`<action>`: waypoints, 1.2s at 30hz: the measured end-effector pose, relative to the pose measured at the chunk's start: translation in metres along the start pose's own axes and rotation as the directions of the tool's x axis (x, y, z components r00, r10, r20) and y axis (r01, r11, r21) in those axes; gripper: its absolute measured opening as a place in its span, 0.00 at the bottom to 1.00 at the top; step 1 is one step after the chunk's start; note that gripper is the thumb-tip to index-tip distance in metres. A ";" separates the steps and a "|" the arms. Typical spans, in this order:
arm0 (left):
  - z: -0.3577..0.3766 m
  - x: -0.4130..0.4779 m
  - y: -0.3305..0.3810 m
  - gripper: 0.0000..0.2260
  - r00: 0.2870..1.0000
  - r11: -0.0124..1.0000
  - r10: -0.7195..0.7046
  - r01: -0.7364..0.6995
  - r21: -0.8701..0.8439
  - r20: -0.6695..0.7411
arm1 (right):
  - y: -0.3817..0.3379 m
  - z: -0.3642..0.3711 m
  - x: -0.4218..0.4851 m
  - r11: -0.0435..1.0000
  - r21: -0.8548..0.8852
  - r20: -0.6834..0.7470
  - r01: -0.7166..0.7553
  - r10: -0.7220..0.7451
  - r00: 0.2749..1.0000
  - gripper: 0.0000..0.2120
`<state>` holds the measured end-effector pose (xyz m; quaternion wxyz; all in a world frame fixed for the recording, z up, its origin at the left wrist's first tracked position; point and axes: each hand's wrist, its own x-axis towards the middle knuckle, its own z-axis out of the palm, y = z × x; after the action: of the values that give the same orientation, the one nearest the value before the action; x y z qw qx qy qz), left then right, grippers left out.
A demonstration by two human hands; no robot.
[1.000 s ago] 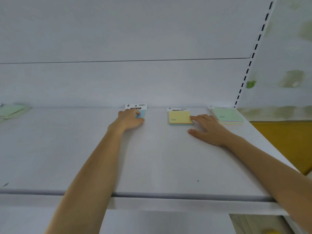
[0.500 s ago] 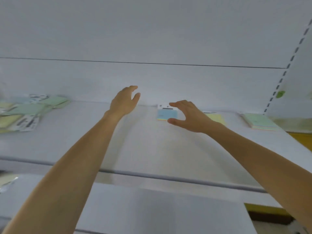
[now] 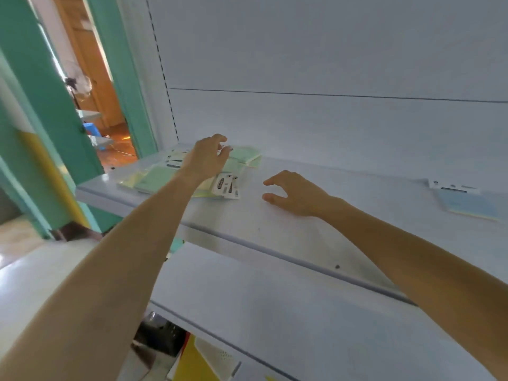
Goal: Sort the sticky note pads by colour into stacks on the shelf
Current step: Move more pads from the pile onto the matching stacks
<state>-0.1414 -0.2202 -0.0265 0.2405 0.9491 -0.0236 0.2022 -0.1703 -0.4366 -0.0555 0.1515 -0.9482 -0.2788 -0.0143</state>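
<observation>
A loose heap of sticky note pads (image 3: 154, 178), green and pale yellow with white header cards, lies at the left end of the white shelf (image 3: 302, 232). My left hand (image 3: 207, 156) hovers over the heap with fingers spread, holding nothing. A green pad (image 3: 244, 155) lies at the back of the heap by my fingertips. My right hand (image 3: 297, 192) is open just above the shelf, to the right of the heap. A blue pad (image 3: 467, 203) with a white header lies alone at the far right.
A second white shelf (image 3: 275, 312) juts out below. The white back panel rises behind the pads. Left of the shelving stand a teal door frame (image 3: 123, 78) and a doorway into a room with an orange floor. Yellow items (image 3: 192, 361) sit at the bottom.
The view has swung left from the sorted pads to the unsorted heap. Both hands left the blue and yellow pads and moved left, empty; the left hand now hangs over the heap.
</observation>
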 end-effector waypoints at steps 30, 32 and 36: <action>0.015 0.196 -0.168 0.29 0.761 0.987 0.080 -0.151 0.055 0.644 | 0.008 0.024 0.215 0.803 0.201 -0.065 -0.562 0.583 0.810 0.33; 0.012 0.201 -0.168 0.29 0.796 0.985 0.098 -0.163 0.057 0.597 | 0.005 0.022 0.210 0.775 0.265 -0.120 -0.574 0.617 0.778 0.36; 0.001 0.204 -0.165 0.25 0.833 0.978 0.169 -0.206 0.012 0.527 | 0.000 0.019 0.200 0.741 0.323 -0.129 -0.588 0.650 0.748 0.35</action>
<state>0.0695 -0.0638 -0.0203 0.1715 0.9688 -0.1742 -0.0401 -0.0021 -0.3264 -0.0516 0.3031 -0.9493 0.0751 -0.0372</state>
